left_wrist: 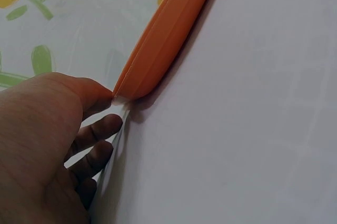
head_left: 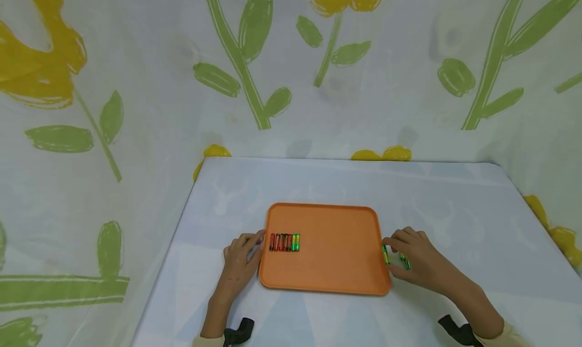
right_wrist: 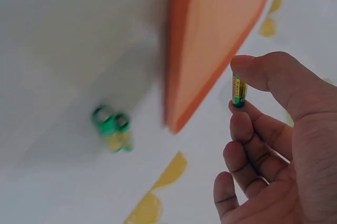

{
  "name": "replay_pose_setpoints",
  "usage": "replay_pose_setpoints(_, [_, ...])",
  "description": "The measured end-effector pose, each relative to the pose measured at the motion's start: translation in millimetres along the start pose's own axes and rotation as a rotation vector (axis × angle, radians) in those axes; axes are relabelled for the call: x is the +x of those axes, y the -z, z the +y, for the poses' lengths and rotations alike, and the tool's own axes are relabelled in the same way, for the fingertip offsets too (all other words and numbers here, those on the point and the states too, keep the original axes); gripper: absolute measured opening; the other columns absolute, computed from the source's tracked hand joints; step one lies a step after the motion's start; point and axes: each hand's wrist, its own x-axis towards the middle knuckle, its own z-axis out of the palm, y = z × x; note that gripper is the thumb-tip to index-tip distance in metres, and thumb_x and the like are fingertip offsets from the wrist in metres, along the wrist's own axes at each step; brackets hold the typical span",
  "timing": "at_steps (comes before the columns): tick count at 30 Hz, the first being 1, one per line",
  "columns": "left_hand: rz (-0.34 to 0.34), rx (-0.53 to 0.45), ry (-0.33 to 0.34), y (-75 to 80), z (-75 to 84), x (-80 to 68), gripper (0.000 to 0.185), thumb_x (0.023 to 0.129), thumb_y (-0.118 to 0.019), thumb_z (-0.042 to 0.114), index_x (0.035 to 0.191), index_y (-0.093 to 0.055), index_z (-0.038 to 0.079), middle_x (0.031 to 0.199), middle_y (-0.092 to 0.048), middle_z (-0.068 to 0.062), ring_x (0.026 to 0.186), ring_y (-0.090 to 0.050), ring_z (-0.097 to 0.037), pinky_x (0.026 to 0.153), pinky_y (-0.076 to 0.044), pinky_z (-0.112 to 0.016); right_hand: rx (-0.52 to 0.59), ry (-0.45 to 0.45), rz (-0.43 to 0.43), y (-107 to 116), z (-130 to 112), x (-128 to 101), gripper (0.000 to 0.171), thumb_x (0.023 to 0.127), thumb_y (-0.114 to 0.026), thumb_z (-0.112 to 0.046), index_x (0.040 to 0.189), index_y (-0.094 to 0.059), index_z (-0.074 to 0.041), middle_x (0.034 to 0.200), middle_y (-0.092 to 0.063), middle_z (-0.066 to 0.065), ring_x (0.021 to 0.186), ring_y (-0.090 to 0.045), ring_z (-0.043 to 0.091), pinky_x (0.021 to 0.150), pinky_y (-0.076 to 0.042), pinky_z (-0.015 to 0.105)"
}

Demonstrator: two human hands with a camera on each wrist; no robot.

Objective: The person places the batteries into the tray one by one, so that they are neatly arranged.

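My right hand [head_left: 418, 253] is just off the right edge of an orange tray [head_left: 336, 251]. Its thumb and index finger pinch a green and yellow battery [right_wrist: 239, 91] by the two ends. Below that hand, two more green batteries [right_wrist: 113, 133] lie together on the table, blurred in the right wrist view. On the tray's left part, several red batteries [head_left: 279, 242] stand in a side-by-side row, with two green batteries [head_left: 295, 242] at its right end. My left hand [head_left: 239, 260] touches the tray's left rim with thumb and fingertip, its other fingers loosely bent.
The tray lies on a white table [head_left: 318, 180] with a pale pattern. Behind and to the left hangs a white sheet [head_left: 150, 84] printed with yellow flowers and green leaves. Black straps [head_left: 239, 332] are on both wrists.
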Motion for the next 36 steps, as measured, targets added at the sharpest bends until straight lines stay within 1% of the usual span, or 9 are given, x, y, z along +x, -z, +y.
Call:
replay_pose_setpoints(4, [-0.003, -0.004, 0.014, -0.8, 0.7, -0.6, 0.042, 0.100, -0.063, 0.014, 0.142, -0.059, 0.018, 0.113, -0.061, 0.002, 0.098, -0.049, -0.016, 0.091, -0.023, -0.044, 0.071, -0.018, 0.016, -7.7, -12.0, 14.4, 0.044, 0.072, -0.089, -0.021, 0.111, -0.070, -0.013, 0.094, -0.055, -0.012, 0.091, -0.043, 0.007, 0.077, -0.034, 0.038])
replay_pose_setpoints(6, [0.000, -0.006, 0.009, -2.0, 0.6, -1.2, 0.042, 0.100, -0.063, 0.014, 0.142, -0.059, 0.018, 0.112, -0.061, 0.002, 0.098, -0.049, -0.016, 0.091, -0.023, -0.044, 0.094, -0.034, 0.014, -11.0, -18.3, 21.5, 0.043, 0.073, -0.089, -0.020, 0.112, -0.069, -0.013, 0.095, -0.055, -0.012, 0.092, -0.042, 0.007, 0.079, -0.034, 0.039])
replay_pose_setpoints(8, [0.001, -0.007, 0.001, -2.9, -0.1, -1.5, 0.042, 0.100, -0.063, 0.013, 0.142, -0.059, 0.018, 0.112, -0.061, 0.001, 0.099, -0.049, -0.017, 0.091, -0.024, -0.045, 0.113, -0.042, 0.018, -13.7, -24.8, 28.8, 0.043, 0.074, -0.089, -0.020, 0.111, -0.069, -0.013, 0.092, -0.054, -0.010, 0.090, -0.041, 0.006, 0.080, -0.034, 0.040])
replay_pose_setpoints(13, [0.010, 0.015, -0.007, -1.6, -2.4, -3.3, 0.043, 0.100, -0.063, 0.013, 0.142, -0.059, 0.017, 0.112, -0.061, 0.002, 0.099, -0.050, -0.017, 0.090, -0.024, -0.045, 0.181, -0.005, 0.052, -23.6, -37.4, 46.9, 0.041, 0.074, -0.089, -0.017, 0.110, -0.070, -0.011, 0.088, -0.053, -0.006, 0.088, -0.041, 0.007, 0.079, -0.032, 0.039])
replay_pose_setpoints(15, [0.018, 0.025, -0.009, -0.3, -3.2, -4.0, 0.043, 0.099, -0.064, 0.012, 0.141, -0.059, 0.017, 0.111, -0.061, 0.002, 0.099, -0.051, -0.018, 0.090, -0.024, -0.046, 0.179, -0.001, 0.056, -28.6, -41.8, 53.8, 0.040, 0.074, -0.088, -0.018, 0.110, -0.070, -0.010, 0.087, -0.052, -0.006, 0.088, -0.041, 0.008, 0.078, -0.031, 0.038])
replay_pose_setpoints(19, [0.026, 0.013, -0.023, 0.9, -3.0, -2.7, 0.042, 0.099, -0.064, 0.012, 0.141, -0.060, 0.016, 0.111, -0.061, 0.001, 0.098, -0.051, -0.019, 0.090, -0.025, -0.046, 0.180, -0.012, 0.057, -39.6, -47.9, 65.4, 0.039, 0.074, -0.088, -0.018, 0.107, -0.071, -0.009, 0.085, -0.051, -0.005, 0.090, -0.041, 0.011, 0.079, -0.033, 0.038])
replay_pose_setpoints(25, [0.033, 0.003, -0.033, -2.1, -2.3, -0.7, 0.042, 0.099, -0.063, 0.012, 0.141, -0.060, 0.015, 0.110, -0.061, 0.001, 0.098, -0.050, -0.018, 0.090, -0.025, -0.046, 0.182, -0.032, 0.038, -54.6, -55.0, 79.9, 0.036, 0.075, -0.087, -0.021, 0.105, -0.072, -0.011, 0.083, -0.050, -0.006, 0.089, -0.042, 0.012, 0.078, -0.032, 0.038])
replay_pose_setpoints(28, [0.031, 0.003, -0.031, -2.5, -2.4, -0.6, 0.041, 0.100, -0.063, 0.013, 0.141, -0.060, 0.015, 0.110, -0.061, 0.001, 0.097, -0.050, -0.018, 0.089, -0.025, -0.045, 0.176, -0.057, 0.017, -60.6, -58.9, 85.9, 0.036, 0.075, -0.088, -0.024, 0.106, -0.072, -0.012, 0.085, -0.051, -0.007, 0.089, -0.043, 0.013, 0.077, -0.031, 0.037])
replay_pose_setpoints(36, [0.033, 0.011, -0.034, -2.4, -4.6, -0.8, 0.041, 0.100, -0.064, 0.014, 0.141, -0.060, 0.016, 0.111, -0.061, 0.002, 0.097, -0.049, -0.016, 0.090, -0.025, -0.044, 0.162, -0.098, -0.023, -69.1, -70.1, 100.1, 0.040, 0.076, -0.088, -0.030, 0.108, -0.072, -0.013, 0.094, -0.058, -0.006, 0.091, -0.046, 0.014, 0.077, -0.035, 0.037])
